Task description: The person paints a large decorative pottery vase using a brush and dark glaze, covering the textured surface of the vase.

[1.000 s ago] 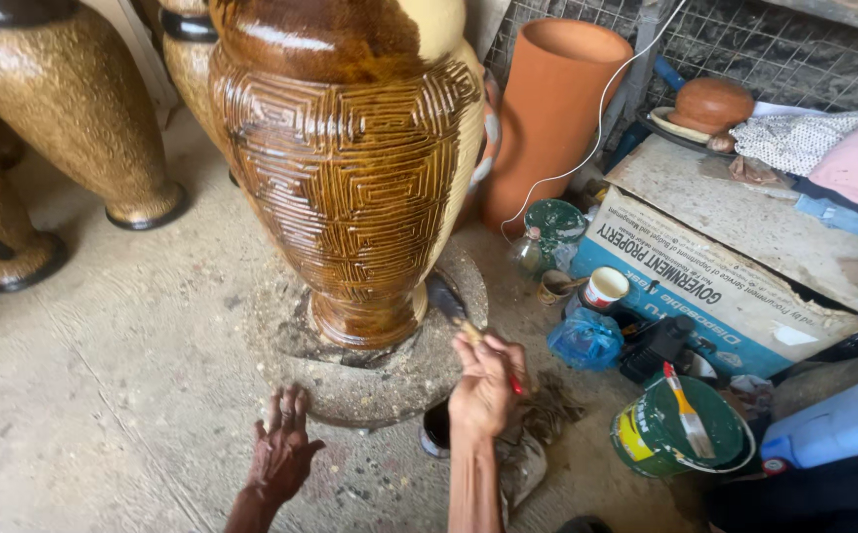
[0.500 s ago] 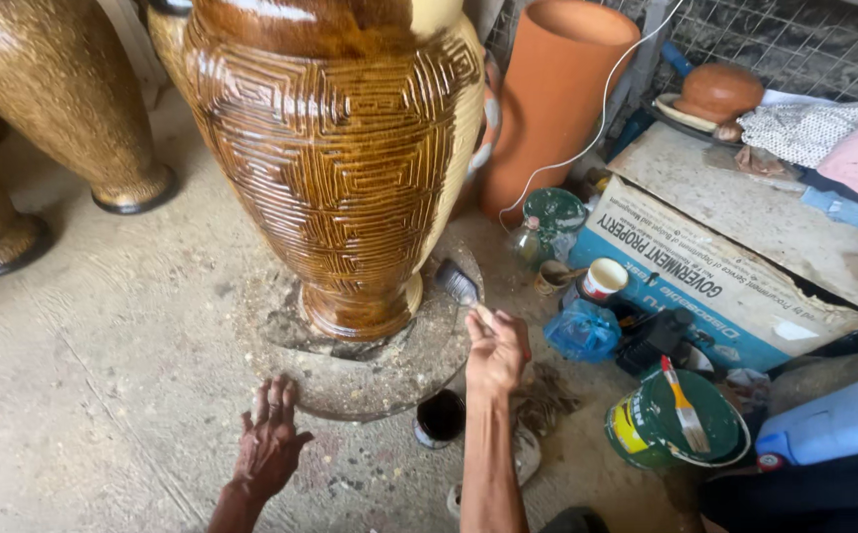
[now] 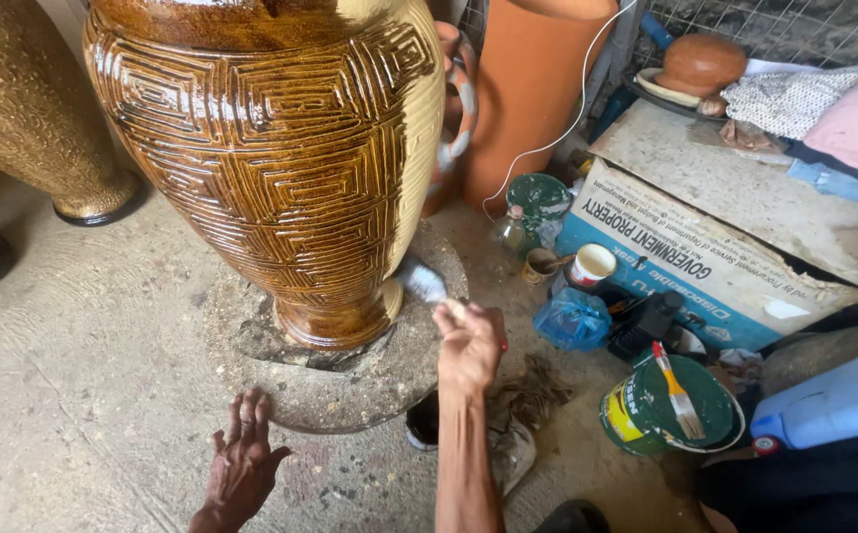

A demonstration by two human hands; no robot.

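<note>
The right hand (image 3: 468, 341) grips a brush (image 3: 424, 283), fingers closed, painting glaze low on the big brown vase (image 3: 271, 168) standing on the round stone base (image 3: 350, 380). The left hand (image 3: 243, 464), fingers spread, rests on the floor; next strokes need steady reach around the foot

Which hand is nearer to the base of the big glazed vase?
The right hand. It holds a paintbrush whose bristles are at the vase base. The left hand rests flat on the floor, in front of the round stone slab, farther away.
</note>
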